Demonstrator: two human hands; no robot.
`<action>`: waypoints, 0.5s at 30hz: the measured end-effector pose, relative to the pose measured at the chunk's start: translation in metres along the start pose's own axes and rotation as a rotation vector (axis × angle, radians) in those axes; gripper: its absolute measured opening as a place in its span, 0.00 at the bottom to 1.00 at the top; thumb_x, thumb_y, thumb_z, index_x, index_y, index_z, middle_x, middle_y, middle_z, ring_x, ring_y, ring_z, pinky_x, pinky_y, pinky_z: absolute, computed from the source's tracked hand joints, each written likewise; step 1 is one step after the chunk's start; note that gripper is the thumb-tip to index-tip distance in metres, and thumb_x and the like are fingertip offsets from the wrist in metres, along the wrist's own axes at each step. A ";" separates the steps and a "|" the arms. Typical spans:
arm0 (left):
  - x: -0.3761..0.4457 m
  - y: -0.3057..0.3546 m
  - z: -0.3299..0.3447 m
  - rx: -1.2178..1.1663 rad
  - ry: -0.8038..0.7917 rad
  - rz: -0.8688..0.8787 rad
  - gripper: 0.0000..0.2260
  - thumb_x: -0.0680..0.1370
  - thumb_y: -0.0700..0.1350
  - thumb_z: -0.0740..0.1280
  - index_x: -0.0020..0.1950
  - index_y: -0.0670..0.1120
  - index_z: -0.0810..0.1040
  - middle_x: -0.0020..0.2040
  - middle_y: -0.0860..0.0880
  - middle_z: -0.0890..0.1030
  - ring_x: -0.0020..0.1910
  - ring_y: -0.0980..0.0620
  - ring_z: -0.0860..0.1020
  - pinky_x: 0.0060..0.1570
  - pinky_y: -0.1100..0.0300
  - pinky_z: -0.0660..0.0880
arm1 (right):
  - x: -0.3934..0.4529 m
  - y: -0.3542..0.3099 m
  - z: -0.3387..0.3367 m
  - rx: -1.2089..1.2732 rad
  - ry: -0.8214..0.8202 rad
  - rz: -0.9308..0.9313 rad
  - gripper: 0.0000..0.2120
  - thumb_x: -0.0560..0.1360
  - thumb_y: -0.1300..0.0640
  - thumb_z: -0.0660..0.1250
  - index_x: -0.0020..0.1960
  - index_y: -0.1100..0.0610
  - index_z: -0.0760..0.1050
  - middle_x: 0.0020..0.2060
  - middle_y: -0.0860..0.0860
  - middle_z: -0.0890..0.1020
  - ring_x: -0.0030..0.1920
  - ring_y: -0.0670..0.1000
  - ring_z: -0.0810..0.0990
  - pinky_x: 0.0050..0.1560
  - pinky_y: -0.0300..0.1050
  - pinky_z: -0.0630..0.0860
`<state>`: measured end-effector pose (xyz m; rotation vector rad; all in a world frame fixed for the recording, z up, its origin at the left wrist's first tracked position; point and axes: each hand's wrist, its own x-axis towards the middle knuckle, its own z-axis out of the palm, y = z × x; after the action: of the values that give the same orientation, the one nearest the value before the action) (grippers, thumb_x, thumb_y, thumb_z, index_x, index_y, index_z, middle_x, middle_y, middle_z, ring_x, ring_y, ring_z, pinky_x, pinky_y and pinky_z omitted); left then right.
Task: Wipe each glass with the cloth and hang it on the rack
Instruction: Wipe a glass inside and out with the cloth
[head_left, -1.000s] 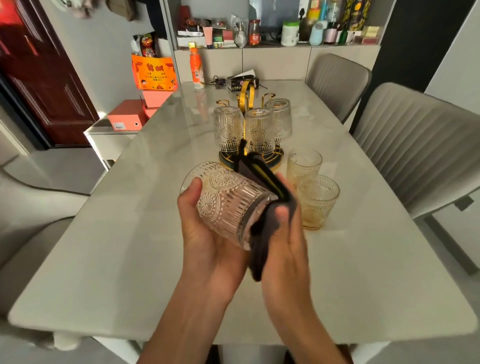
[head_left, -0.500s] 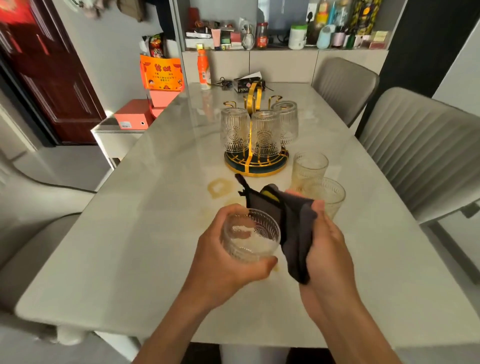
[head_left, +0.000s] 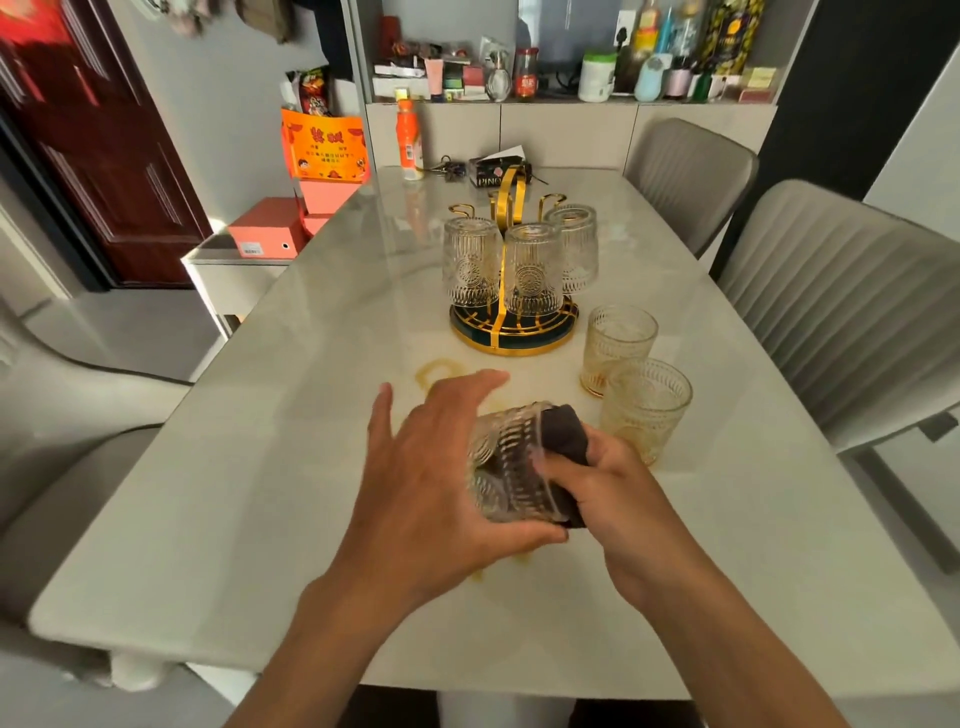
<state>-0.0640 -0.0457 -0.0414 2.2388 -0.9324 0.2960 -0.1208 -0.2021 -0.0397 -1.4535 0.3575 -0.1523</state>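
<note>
The glass lies on its side above the near counter, so the cloth can rub inside. The left hand cups it, fingers spread wide. The right hand grips the cloth. The rack stands farther away.

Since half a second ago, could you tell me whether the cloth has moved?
Yes. The dark cloth, beside the held glass before, is now pushed into its mouth by the right hand; it remains near the amber glass.
</note>
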 end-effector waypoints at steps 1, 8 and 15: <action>-0.002 -0.003 -0.003 -0.051 0.030 -0.048 0.42 0.60 0.75 0.70 0.70 0.62 0.64 0.64 0.63 0.75 0.62 0.61 0.76 0.79 0.42 0.52 | -0.001 0.001 0.000 0.079 0.023 0.033 0.11 0.79 0.66 0.64 0.52 0.55 0.83 0.47 0.52 0.88 0.47 0.50 0.87 0.46 0.42 0.81; -0.003 0.007 0.007 -0.798 0.296 -0.239 0.12 0.77 0.58 0.61 0.56 0.55 0.75 0.49 0.59 0.80 0.47 0.63 0.79 0.44 0.67 0.76 | -0.011 -0.001 0.011 -0.023 -0.091 -0.029 0.14 0.82 0.62 0.61 0.59 0.48 0.80 0.51 0.44 0.87 0.52 0.44 0.85 0.54 0.46 0.80; 0.018 0.008 0.003 -0.852 0.035 -0.411 0.15 0.79 0.64 0.61 0.51 0.56 0.80 0.46 0.61 0.84 0.46 0.63 0.82 0.52 0.63 0.76 | -0.005 -0.005 -0.004 -0.279 0.076 -0.406 0.06 0.81 0.58 0.64 0.54 0.49 0.76 0.47 0.46 0.85 0.50 0.48 0.84 0.50 0.51 0.80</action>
<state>-0.0569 -0.0621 -0.0317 1.5562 -0.4242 -0.2217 -0.1260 -0.2052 -0.0340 -1.7890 0.1435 -0.5023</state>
